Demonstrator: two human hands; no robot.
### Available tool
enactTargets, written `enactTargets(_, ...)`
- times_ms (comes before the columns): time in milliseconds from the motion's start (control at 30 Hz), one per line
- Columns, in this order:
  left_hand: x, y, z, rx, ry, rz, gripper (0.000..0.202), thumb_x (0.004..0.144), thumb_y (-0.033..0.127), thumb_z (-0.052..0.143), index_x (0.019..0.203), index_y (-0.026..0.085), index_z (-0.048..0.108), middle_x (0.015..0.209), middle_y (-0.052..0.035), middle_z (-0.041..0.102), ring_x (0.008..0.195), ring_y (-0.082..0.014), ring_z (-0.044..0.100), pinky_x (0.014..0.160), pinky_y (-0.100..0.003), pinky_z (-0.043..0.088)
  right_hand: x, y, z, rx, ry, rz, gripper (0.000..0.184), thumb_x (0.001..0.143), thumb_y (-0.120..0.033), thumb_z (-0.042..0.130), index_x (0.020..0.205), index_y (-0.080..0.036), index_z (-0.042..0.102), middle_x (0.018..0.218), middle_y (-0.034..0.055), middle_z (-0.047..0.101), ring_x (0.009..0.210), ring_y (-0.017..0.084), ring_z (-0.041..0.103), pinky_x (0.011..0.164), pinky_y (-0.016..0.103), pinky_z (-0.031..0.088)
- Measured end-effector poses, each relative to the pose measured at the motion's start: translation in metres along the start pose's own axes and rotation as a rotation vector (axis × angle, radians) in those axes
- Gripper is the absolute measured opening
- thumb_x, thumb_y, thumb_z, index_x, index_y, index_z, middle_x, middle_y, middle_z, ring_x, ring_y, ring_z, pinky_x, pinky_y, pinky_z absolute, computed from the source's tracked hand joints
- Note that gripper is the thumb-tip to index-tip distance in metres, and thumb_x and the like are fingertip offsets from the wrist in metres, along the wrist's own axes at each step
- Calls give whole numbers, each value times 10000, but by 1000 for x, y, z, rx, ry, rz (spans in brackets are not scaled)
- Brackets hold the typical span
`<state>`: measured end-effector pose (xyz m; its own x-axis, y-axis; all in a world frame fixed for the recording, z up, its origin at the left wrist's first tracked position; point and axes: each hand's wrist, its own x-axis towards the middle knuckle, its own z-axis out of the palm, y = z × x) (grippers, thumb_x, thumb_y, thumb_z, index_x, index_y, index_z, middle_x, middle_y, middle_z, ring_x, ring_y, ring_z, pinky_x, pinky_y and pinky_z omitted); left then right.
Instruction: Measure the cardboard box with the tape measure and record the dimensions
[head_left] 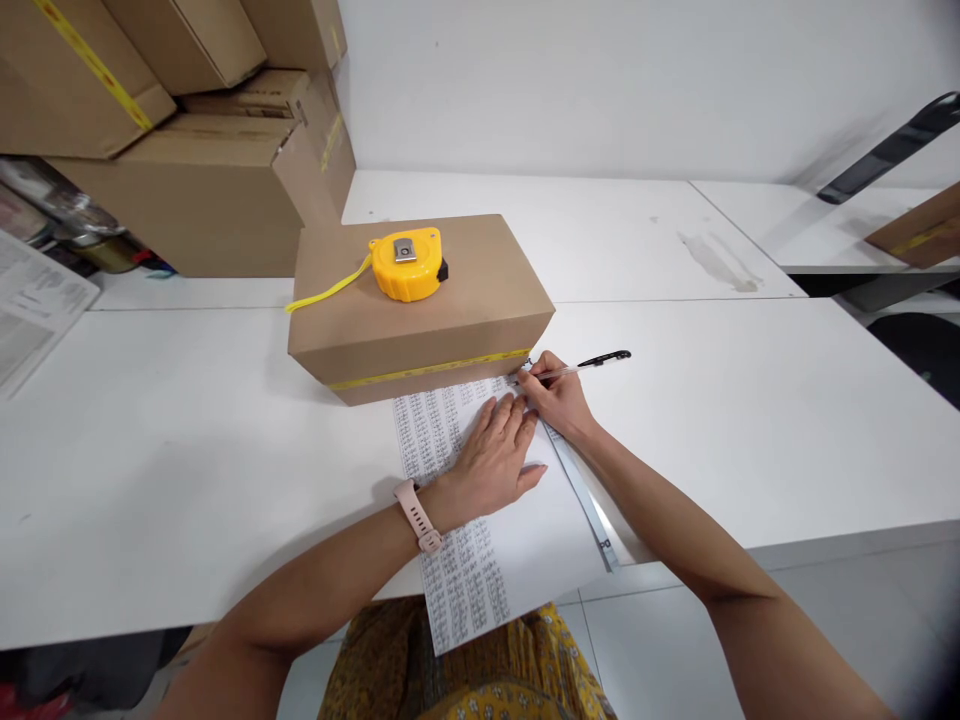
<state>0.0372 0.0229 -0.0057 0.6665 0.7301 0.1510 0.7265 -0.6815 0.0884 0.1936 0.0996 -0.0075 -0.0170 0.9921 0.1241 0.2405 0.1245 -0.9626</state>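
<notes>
My right hand (pixel 561 397) is closed around a pen (pixel 604 358) with a clear barrel and a black cap end. Its tip points down at the upper part of a white paper sheet (pixel 555 530), which carries columns of handwriting on its left side. Flat on that sheet lies my left hand (pixel 499 455), fingers stretched out, with a pale pink band on the wrist. A blue-grey strip (pixel 592 510) shows along the sheet's right edge. Just beyond the hands stands a brown cardboard box (pixel 480 265), and a yellow tape measure (pixel 407 265) rests on its top.
Several cardboard boxes (pixel 202 200) are stacked at the back left. Printed paper (pixel 37 300) lies at the left edge. A dark flat object (pixel 889 150) leans by the wall at the right. The white table (pixel 712 420) ends at its front edge, where the sheet overhangs.
</notes>
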Motion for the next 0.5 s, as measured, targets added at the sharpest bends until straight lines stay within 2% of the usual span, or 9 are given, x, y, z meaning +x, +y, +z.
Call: enactTargets(500, 1, 0, -1, -28, -23, -4, 718, 1029, 556, 441, 1495, 11, 442, 1558, -245, 450, 1488, -372, 360, 1258, -513, 187, 0, -1, 0, -5, -19, -18, 287, 795, -370, 670, 674, -238, 446, 549, -62, 466, 512, 109, 411, 510, 267, 326)
